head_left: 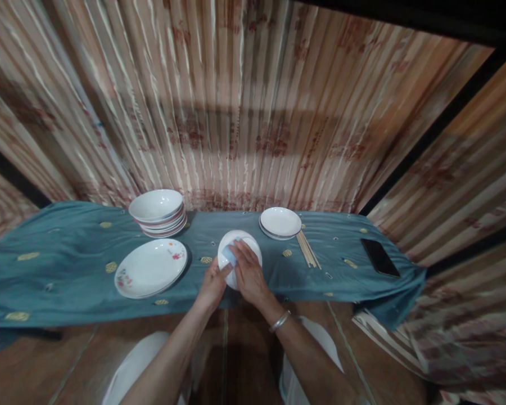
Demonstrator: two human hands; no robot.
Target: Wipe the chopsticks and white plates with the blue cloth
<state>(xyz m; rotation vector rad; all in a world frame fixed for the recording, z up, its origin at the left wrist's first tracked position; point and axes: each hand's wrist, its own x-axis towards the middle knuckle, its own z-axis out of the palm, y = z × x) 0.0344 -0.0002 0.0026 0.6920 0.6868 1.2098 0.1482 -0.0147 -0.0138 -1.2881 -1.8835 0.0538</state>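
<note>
A small round white plate (224,246) is held over the front part of the table. My left hand (213,284) grips its lower left edge, thumb on top. Bunched under the fingers of my right hand (249,275) is a light blue cloth (229,255), pressed against the face of the plate. The cloth is partly hidden by those fingers. A bracelet circles my right wrist. Nearest on the left lies an oval plate (149,270) with floral decoration. To the right, a short stack of small dark-rimmed plates (280,221) stands beside several wooden chopsticks (306,248).
A stack of white bowls (157,205) stands at the back left of the table, which has a teal cloth (80,253) over it. A black phone (379,257) lies near the right end. Behind the table hangs a patterned curtain (244,112), with dark frame poles at the sides.
</note>
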